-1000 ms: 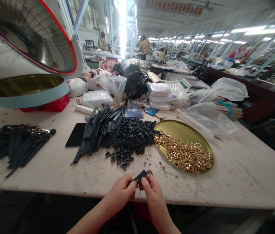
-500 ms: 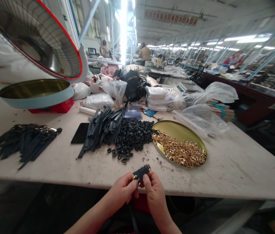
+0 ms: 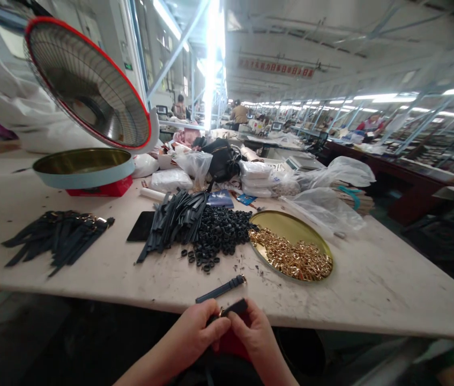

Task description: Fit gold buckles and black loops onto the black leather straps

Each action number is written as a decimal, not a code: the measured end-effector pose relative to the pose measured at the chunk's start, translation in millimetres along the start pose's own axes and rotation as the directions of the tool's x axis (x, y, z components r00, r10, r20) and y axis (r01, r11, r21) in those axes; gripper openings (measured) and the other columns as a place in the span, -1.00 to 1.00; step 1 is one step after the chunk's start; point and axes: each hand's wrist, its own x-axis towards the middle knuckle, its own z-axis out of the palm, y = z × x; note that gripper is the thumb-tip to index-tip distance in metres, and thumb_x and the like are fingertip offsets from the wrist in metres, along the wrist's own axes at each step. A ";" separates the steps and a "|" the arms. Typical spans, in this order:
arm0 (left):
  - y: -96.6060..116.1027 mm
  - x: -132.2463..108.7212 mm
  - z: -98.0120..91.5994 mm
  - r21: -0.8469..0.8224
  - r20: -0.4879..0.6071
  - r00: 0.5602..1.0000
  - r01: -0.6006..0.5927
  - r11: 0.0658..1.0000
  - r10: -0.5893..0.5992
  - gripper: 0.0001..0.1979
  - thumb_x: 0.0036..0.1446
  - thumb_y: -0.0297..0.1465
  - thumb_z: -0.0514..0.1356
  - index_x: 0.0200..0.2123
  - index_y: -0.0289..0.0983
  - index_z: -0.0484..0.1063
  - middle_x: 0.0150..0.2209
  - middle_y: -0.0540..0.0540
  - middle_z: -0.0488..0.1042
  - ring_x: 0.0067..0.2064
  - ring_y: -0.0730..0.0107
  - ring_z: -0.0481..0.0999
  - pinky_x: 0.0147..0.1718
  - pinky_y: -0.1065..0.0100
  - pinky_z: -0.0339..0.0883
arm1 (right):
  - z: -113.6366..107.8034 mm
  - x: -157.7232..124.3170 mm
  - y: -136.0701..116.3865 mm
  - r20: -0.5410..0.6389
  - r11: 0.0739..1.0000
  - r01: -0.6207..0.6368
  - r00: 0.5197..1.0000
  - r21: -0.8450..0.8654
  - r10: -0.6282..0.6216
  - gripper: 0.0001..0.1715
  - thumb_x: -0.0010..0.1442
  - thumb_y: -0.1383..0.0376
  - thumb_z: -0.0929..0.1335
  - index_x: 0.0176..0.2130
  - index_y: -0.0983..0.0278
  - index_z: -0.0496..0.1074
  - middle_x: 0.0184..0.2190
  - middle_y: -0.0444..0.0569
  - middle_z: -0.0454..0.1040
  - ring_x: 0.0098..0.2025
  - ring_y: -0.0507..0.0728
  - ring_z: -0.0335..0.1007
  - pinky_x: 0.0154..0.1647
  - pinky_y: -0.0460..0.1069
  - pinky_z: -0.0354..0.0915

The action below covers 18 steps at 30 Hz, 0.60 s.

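Observation:
Just over the table's front edge, my left hand (image 3: 205,327) pinches a dark strap (image 3: 237,307) near a small gold buckle. My right hand (image 3: 254,324) grips the same strap by its other end, thumb and fingers closed on it. Part of the strap is hidden by my fingers. Right beyond my hands lies another dark strap (image 3: 221,289) with a gold buckle at its right end. Farther back are a heap of small black loops (image 3: 222,230) and a bundle of plain black straps (image 3: 176,220). Gold buckles (image 3: 297,260) fill the near part of a round gold tray (image 3: 291,222).
Dark straps with gold buckles (image 3: 64,236) lie bunched at the left of the table (image 3: 130,284). Behind them a light-blue round tin (image 3: 86,177) rests on a red base, beneath a red-rimmed heater (image 3: 90,86). Plastic bags (image 3: 331,177) and a black bag (image 3: 221,161) line the back.
A buckled strap that was in my hands now lies on the table beyond them. My hands hold another strap, a little lower. The view has shifted left and up.

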 end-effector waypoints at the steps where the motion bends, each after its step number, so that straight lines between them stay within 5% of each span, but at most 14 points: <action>1: -0.8 -0.1 -1.9 -0.006 0.017 1.000 0.014 1.000 -0.014 -0.74 0.07 -0.21 0.03 -0.51 -0.28 0.24 -0.64 0.09 0.33 -0.58 0.53 0.24 -0.59 0.51 0.03 | 1.1 1.7 -0.3 0.035 0.997 -0.036 0.999 0.063 0.034 -0.84 0.02 0.20 0.35 -0.43 0.25 0.34 -0.50 -0.15 0.44 -0.44 0.07 0.34 -0.39 -0.05 0.24; 8: -27.4 34.2 -8.7 -0.114 -0.029 0.989 0.143 0.983 -0.147 -0.70 -0.04 -0.14 0.11 -0.53 -0.26 0.19 -0.72 0.14 0.23 -0.68 0.55 0.17 -0.69 0.52 -0.05 | 4.0 22.4 8.4 0.116 0.998 0.040 0.993 -0.043 -0.035 -0.79 0.09 0.19 0.30 -0.39 0.29 0.41 -0.44 -0.07 0.46 -0.37 0.10 0.32 -0.31 -0.03 0.22; 14: -39.9 64.7 -24.7 -0.122 -0.044 0.994 0.091 0.988 -0.097 -0.71 -0.01 -0.27 0.08 -0.21 -0.27 0.26 -0.59 0.11 0.33 -0.58 0.50 0.29 -0.60 0.51 0.10 | -17.9 84.5 11.6 0.268 0.967 -0.001 0.961 -0.256 0.071 -0.65 0.17 0.15 0.20 -0.46 0.28 0.41 -0.56 -0.11 0.37 -0.47 0.06 0.28 -0.43 -0.07 0.17; 18: -49.9 79.1 -36.7 -0.025 -0.153 0.980 0.125 0.992 -0.127 -0.74 0.07 -0.22 -0.01 -0.40 -0.27 0.33 -0.66 0.11 0.28 -0.59 0.50 0.27 -0.56 0.49 0.08 | -12.8 138.9 20.5 0.164 0.785 0.163 0.983 -0.598 -0.079 -0.83 0.11 0.32 0.25 -0.39 0.23 0.43 -0.44 -0.07 0.38 -0.37 0.09 0.29 -0.32 -0.04 0.16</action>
